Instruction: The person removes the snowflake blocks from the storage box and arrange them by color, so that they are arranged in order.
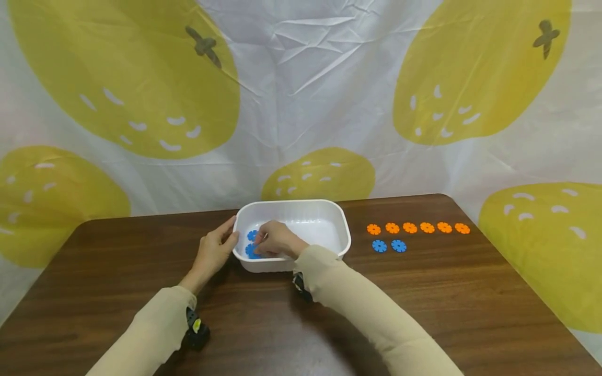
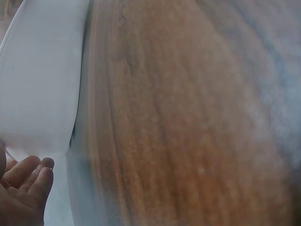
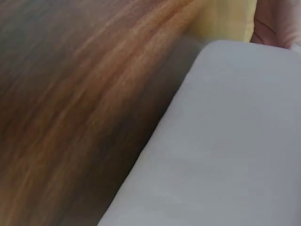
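A white plastic basin (image 1: 287, 265) stands at the back middle of the table. At its left end is my left hand (image 1: 213, 253), the thumb by the rim and the other fingers along the outer wall; in the left wrist view these fingers (image 2: 40, 186) lie loosely bent against the basin. My right hand (image 1: 277, 239) reaches over the front rim into the basin's left part, fingers bent and tips close together. Blue notched plastic discs (image 1: 252, 235) lie at those fingertips, partly covered by the hand. I cannot tell whether the fingertips pinch one.
Right of the basin, a row of several orange notched discs (image 1: 409, 227) lies on the brown wooden table (image 1: 263, 324). Two blue discs (image 1: 398, 246) sit in front of the row's left end. Behind the table hangs a white cloth (image 1: 310, 120) with yellow fruit prints.
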Demonstrator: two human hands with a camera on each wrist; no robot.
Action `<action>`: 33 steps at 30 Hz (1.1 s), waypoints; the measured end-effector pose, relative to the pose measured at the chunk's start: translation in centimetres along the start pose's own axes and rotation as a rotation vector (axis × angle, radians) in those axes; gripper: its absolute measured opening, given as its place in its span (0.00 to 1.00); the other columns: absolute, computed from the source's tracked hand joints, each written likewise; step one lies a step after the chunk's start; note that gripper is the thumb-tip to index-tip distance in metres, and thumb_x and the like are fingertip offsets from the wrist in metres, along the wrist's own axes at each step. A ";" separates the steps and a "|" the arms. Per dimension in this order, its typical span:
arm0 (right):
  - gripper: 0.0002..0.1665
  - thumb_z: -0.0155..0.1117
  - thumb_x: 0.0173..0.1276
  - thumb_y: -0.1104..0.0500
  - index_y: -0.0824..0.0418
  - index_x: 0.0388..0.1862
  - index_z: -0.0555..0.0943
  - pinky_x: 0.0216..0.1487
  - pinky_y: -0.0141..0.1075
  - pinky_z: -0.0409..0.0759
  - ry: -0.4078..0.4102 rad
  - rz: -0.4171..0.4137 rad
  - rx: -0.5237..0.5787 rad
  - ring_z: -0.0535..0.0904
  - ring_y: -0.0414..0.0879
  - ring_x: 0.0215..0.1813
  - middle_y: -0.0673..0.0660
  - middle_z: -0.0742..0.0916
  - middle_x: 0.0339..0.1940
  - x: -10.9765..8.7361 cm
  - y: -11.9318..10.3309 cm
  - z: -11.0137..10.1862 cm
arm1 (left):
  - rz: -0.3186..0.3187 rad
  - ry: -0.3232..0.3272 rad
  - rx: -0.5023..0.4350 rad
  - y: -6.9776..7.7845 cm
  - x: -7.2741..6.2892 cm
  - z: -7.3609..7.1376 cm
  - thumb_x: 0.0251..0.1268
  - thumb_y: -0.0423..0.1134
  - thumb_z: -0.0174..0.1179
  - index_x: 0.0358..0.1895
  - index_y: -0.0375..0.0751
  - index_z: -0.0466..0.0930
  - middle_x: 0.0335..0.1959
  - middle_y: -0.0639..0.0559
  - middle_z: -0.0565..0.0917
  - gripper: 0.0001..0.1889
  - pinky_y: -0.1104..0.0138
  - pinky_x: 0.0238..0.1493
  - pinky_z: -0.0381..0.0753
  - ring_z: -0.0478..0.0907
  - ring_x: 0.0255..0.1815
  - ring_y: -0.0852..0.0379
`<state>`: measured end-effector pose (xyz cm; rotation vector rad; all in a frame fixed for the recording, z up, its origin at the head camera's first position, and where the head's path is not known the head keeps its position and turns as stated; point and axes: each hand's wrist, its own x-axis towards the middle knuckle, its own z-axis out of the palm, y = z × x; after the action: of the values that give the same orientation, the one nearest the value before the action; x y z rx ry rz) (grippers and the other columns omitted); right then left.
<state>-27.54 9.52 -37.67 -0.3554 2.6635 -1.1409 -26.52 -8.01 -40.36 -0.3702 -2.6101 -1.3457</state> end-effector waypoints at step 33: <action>0.15 0.61 0.66 0.60 0.71 0.45 0.73 0.28 0.29 0.80 0.438 0.168 0.396 0.73 0.35 0.21 0.44 0.80 0.19 -11.6 12.5 -14.9 | -0.008 -0.011 0.004 0.1 -0.1 0.0 0.67 0.36 0.52 0.67 0.37 0.66 0.53 0.35 0.80 0.25 0.53 0.58 0.74 0.77 0.55 0.44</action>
<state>-22.65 31.49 -35.53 0.2080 2.6414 -1.8111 -26.39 -7.98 -40.25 -0.3682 -2.6248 -1.3451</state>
